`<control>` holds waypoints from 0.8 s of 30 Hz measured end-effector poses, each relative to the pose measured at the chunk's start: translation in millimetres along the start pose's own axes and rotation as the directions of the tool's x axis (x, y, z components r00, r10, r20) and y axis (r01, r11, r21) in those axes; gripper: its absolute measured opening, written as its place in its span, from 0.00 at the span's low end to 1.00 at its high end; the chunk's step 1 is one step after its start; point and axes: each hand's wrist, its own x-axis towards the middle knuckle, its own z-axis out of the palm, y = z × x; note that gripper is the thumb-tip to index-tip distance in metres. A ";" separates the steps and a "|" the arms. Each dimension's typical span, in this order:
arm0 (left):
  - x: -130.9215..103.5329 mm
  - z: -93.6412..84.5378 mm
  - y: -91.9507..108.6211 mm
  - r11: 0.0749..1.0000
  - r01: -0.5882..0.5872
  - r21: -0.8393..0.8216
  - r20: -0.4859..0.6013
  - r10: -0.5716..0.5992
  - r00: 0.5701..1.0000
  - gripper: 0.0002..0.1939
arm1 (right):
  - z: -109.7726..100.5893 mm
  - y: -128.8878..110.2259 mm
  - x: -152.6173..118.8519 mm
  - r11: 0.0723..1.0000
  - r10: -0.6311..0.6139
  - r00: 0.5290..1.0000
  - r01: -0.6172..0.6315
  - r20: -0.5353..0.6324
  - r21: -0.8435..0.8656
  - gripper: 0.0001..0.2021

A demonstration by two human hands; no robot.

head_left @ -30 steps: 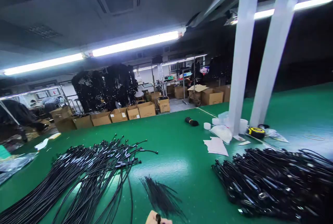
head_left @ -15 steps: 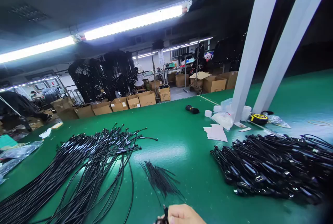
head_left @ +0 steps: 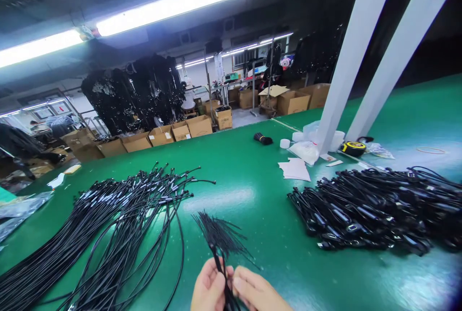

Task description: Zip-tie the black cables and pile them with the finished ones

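The left hand (head_left: 208, 288) has its fingers clamped on a black cord (head_left: 228, 294), whose long axis runs away from the body, far end tipped slightly left toward the thin black strips (head_left: 221, 235) on the green desk (head_left: 267, 219). The right hand (head_left: 259, 291) sits close on the cord's right side, fingers drawn together; whether they pinch anything, I cannot tell.
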 end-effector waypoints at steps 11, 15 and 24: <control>11.6 19.3 1.9 0.970 -0.025 -0.241 -0.151 -0.012 0.988 0.18 | 9.9 40.5 4.3 0.796 -0.235 0.970 0.157 -0.060 -0.585 0.29; 12.1 24.9 16.5 0.942 0.016 -0.335 -0.058 -0.037 0.998 0.20 | 4.0 48.9 7.9 0.697 -0.302 0.953 0.200 -0.029 -0.689 0.30; 7.8 31.9 29.9 0.878 -0.081 -0.472 -0.341 -0.097 0.935 0.17 | 1.8 49.3 14.6 0.395 -0.489 0.852 0.408 0.188 -0.823 0.25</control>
